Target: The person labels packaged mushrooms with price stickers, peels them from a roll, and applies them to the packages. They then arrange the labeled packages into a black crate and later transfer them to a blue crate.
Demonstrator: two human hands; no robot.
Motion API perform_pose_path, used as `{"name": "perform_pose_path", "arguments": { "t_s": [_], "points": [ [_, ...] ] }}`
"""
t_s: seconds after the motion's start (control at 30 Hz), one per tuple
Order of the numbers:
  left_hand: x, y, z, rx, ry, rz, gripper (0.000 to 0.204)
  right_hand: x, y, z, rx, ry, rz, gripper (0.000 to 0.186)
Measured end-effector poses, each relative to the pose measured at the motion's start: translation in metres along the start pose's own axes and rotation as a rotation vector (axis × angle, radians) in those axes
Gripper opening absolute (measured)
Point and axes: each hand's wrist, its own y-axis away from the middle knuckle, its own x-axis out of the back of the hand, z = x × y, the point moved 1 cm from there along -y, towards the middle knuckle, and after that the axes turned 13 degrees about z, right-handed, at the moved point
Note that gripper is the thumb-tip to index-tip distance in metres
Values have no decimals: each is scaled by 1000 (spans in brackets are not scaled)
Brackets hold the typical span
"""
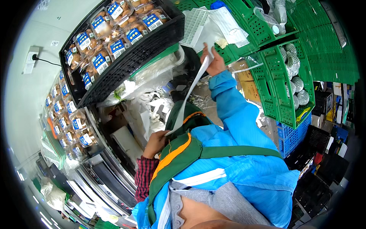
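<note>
I've got the white strip (193, 87) stretched btwn R hand (214, 63) and L hand (155, 143), well apart, each pinching it (L's grip poorly seen), so a hard tug cd rip it.

In front of you, the paper strip (197, 77) goes from your left hand (154, 143), close to your body, to your right hand (214, 62), farther ahead. At your front left is the first crate (133, 61), with packs (117, 48) in it; other packs (78, 124) lie to its left, nearer you. Beyond your right hand, the sheets (228, 24) lie on the second crate (256, 21). To your right, the netted balls (303, 97) are in the third crate (271, 84). Paper scraps (157, 108) lie between the first crate and you.
</note>
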Motion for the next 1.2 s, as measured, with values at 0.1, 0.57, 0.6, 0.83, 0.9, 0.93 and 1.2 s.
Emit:
{"name": "perform_pose_path", "arguments": {
  "t_s": [0.1, 0.57, 0.6, 0.83, 0.9, 0.93, 1.2],
  "points": [
    [4, 22, -45, 163, 90, 46, 31, -21, 17, -21, 250, 242, 110, 37],
    [39, -18, 47, 247, 1304, 317, 40, -56, 129, 199, -459, 1762, -816, 34],
    [39, -13, 31, 202, 1390, 358, 36, -51, 126, 196, -551, 1722, -774, 37],
    [107, 97, -11, -178, 1961, 836, 35, 10, 19, 79, -301, 1110, 327, 46],
    [133, 133, -13, -485, 2010, 858, 32, 51, -51, 35, 6, 927, 651, 48],
    [138, 145, -11, -525, 1909, 956, 29, 61, -82, 15, 172, 935, 790, 45],
    [136, 95, 6, -135, 1695, 1215, 50, 93, -215, -74, 637, 809, 789, 23]
  ]
}}
